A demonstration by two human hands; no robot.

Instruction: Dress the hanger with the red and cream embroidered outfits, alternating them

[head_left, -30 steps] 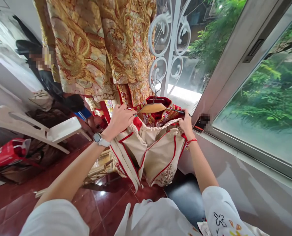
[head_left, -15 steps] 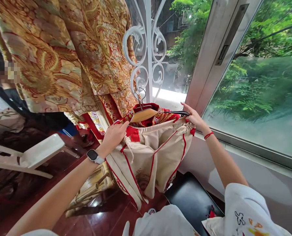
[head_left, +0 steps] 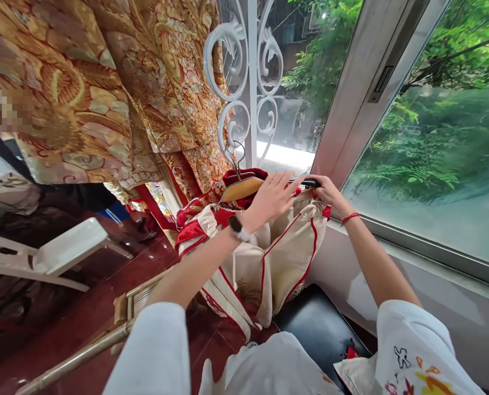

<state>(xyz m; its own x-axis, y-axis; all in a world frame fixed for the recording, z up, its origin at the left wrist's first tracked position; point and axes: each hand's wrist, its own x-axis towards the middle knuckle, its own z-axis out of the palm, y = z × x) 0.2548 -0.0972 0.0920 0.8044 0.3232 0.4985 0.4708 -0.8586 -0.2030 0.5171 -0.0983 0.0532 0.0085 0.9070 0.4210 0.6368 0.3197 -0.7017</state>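
Observation:
A cream skirt with red piping [head_left: 265, 258] hangs by its gathered, drawstring waist below a hanger with a wooden middle [head_left: 240, 190] and a black end. My right hand [head_left: 329, 193] is closed around the hanger's black end, close to the skirt's right waist corner. My left hand [head_left: 272, 196] reaches across the front of the hanger towards that end, its fingers stretched out, and covers part of the waistband. Behind the hanger shows a red embroidered garment [head_left: 203, 204]. The skirt's left waist corner lies bunched with no hand on it.
Gold embroidered garments [head_left: 75, 99] hang at the upper left. A white scrolled metal frame [head_left: 250, 82] stands before the window [head_left: 425, 164]. Below are a black seat [head_left: 316, 323], a bamboo chair [head_left: 135, 299] and a white chair [head_left: 69, 247]. Another person is partly visible at far left.
My left hand has left the skirt's left waist corner and moved right, across the hanger towards my right hand. My right hand stays at the hanger's black end.

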